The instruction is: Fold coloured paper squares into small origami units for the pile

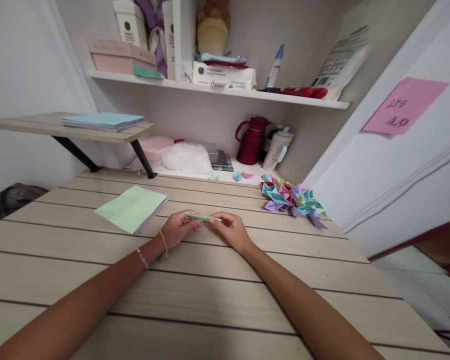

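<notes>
Between my two hands is a narrow folded strip of light green paper [203, 217], held just over the middle of the wooden table. My left hand [179, 228] pinches its left end, and my right hand [230, 230] pinches the right end between thumb and fingers. A stack of square paper [133, 207] with a light green sheet on top lies to the left of my left hand. Off to the right, a heap of folded paper pieces [292, 197] in blue, purple, pink and green rests near the table's back edge.
A small raised wooden shelf [30, 122] on black legs carries a stack of blue-topped paper [103, 120] at the left. Behind the table stand a red jug [251, 142], a pale tumbler [277, 149] and a white plastic bag [187, 158]. A pink note [405, 106] hangs on the right.
</notes>
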